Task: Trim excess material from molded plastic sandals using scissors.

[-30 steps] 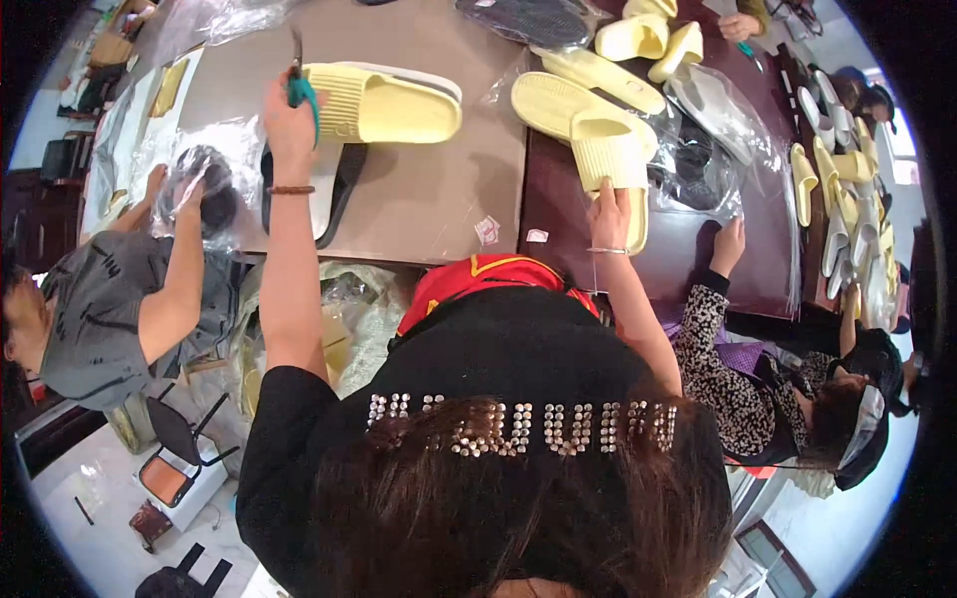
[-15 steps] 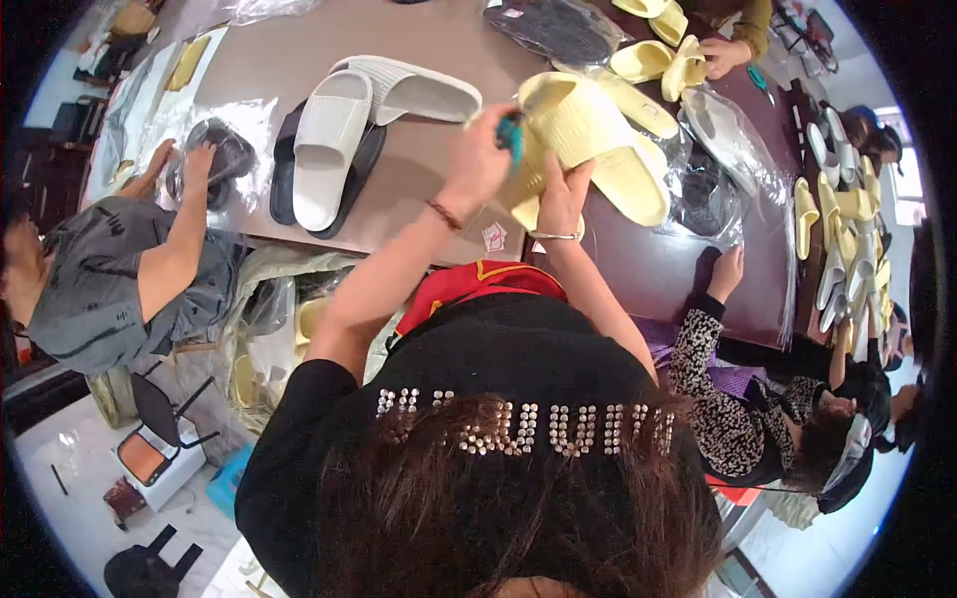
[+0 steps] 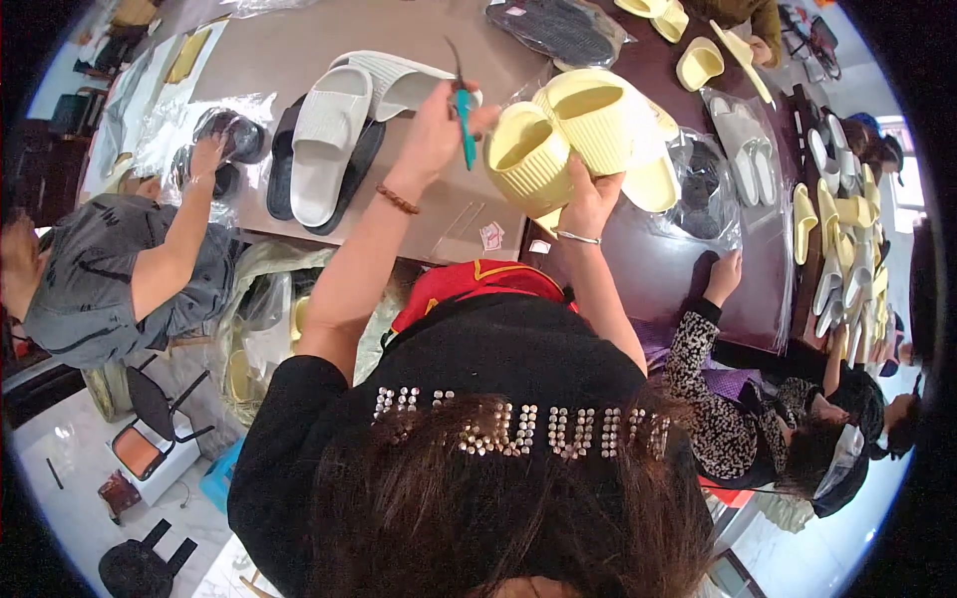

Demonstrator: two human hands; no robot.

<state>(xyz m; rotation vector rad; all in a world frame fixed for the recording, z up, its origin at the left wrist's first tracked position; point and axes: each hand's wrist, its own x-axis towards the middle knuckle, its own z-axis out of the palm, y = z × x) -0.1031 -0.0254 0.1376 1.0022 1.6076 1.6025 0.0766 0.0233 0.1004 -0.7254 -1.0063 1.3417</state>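
My left hand (image 3: 434,135) grips teal-handled scissors (image 3: 465,125), seen nearly edge-on, with the thin dark blade pointing away from me. Just to the right, my right hand (image 3: 590,204) is closed on a pair of yellow slippers (image 3: 528,169), lifted and tilted so their ribbed straps and toe openings show. Its thumb presses against the straps, while the other fingers are partly hidden beneath. Behind the held pair, another yellow slipper (image 3: 658,184) is partly covered. White slippers (image 3: 321,159) rest on dark soles left of my left hand.
Clear-bagged dark slippers (image 3: 698,194) and a bagged pale pair (image 3: 748,149) lie on the right. At the left, a co-worker's hand (image 3: 206,154) touches bagged dark footwear. Another person's hand (image 3: 726,274) rests at the right table edge. A rack (image 3: 842,229) holds several slippers.
My left hand has drawn back leftward with the scissors, which now point away from me. The yellow pair has turned, showing its toe openings. Across the table, a co-worker has moved a yellow slipper.
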